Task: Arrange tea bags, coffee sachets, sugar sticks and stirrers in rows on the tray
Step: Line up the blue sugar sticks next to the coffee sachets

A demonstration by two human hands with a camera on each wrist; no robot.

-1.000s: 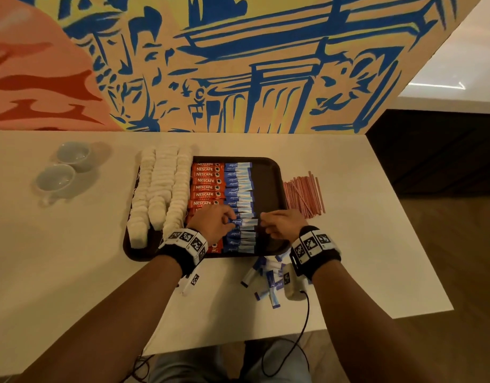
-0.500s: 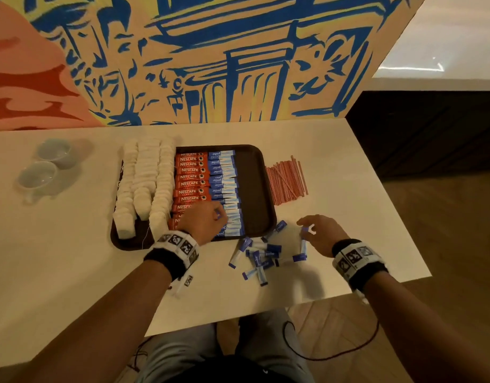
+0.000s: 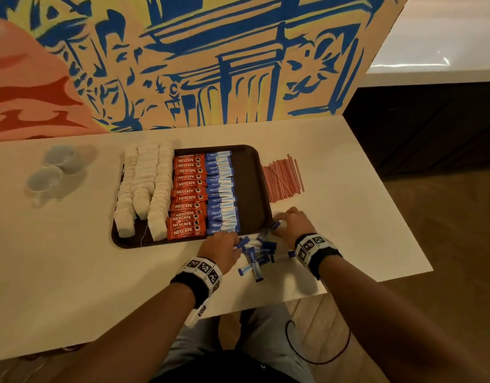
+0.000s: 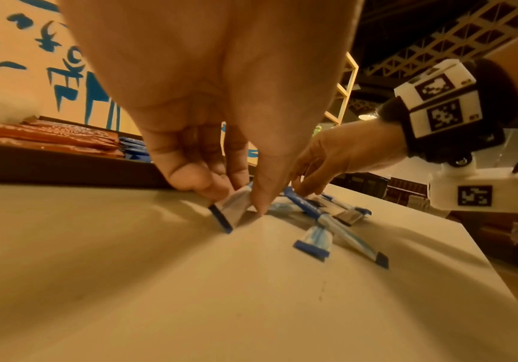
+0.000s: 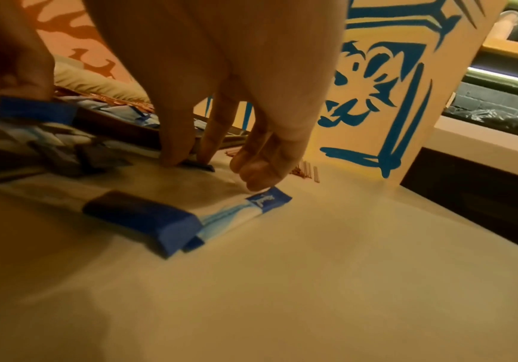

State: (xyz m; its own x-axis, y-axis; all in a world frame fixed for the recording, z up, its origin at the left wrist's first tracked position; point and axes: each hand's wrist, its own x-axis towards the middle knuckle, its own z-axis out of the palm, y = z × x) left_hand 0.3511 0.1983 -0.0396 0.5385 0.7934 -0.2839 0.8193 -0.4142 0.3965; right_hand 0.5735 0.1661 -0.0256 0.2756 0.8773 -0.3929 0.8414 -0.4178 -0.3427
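A dark brown tray [image 3: 249, 189] holds rows of white tea bags [image 3: 144, 186], red Nescafe coffee sachets [image 3: 187, 194] and blue sugar sticks [image 3: 220, 192]. Red stirrers [image 3: 282, 178] lie on the table to the tray's right. Several loose sugar sticks [image 3: 256, 258] are piled just in front of the tray. My left hand [image 3: 234, 244] is at the pile's left edge and pinches one stick [image 4: 231, 208] between thumb and fingers. By the tray's front right corner, my right hand [image 3: 277, 223] pinches a stick's end [image 5: 202, 167]; its other fingers touch another stick [image 5: 270, 199].
Two pale cups [image 3: 50, 172] stand at the far left of the white table [image 3: 72, 272]. A painted wall panel [image 3: 210, 64] rises behind the tray. The table's right edge is close to the stirrers, with wooden floor [image 3: 445, 244] beyond.
My left hand has come off the tray's sugar row down to the loose pile. My right hand has moved left and forward from beside the pile to the tray's front right corner.
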